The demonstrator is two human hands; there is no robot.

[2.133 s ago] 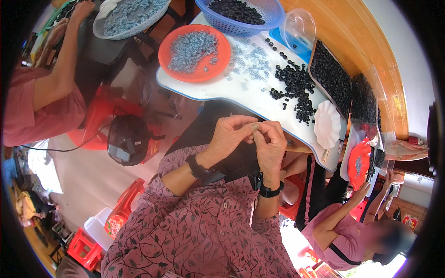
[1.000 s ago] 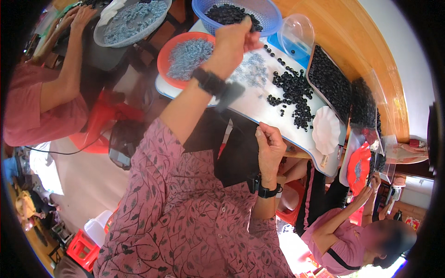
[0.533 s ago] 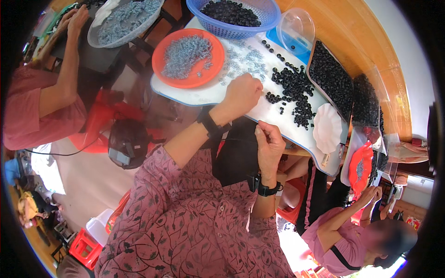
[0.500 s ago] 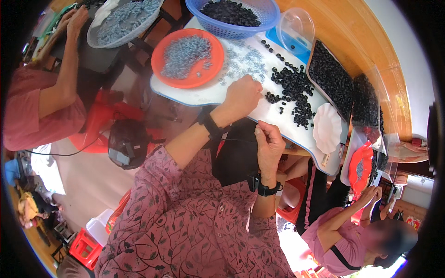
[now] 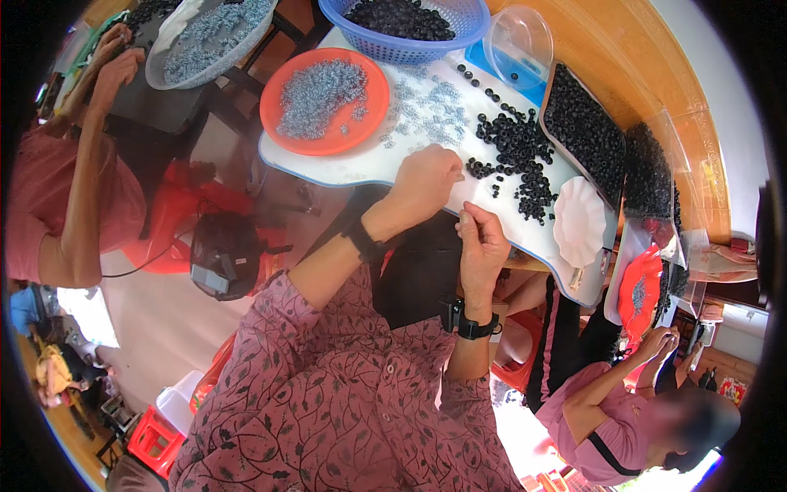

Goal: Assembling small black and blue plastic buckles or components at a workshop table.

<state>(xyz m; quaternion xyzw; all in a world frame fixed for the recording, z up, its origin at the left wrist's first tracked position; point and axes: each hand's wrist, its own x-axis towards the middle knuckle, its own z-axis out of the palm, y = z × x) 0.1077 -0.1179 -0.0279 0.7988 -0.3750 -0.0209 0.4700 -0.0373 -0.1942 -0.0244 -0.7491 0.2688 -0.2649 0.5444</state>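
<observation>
L hand [image 5: 425,179] rests curled, knuckles up, on white plastic tray-board [image 5: 361,164] just beside loose pile of small black rubber rings [image 5: 516,152]; can't tell if it grips anything. R hand [image 5: 482,242] at board's near edge, fingertips pinched on sth tiny, unclear what. Round orange plastic plate [image 5: 283,131] w/ grey metal bits sits upper left.

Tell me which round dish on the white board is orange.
The plate at the board's left end, heaped with small grey parts. The blue basket holds black pieces; the scalloped dish is white.
</observation>
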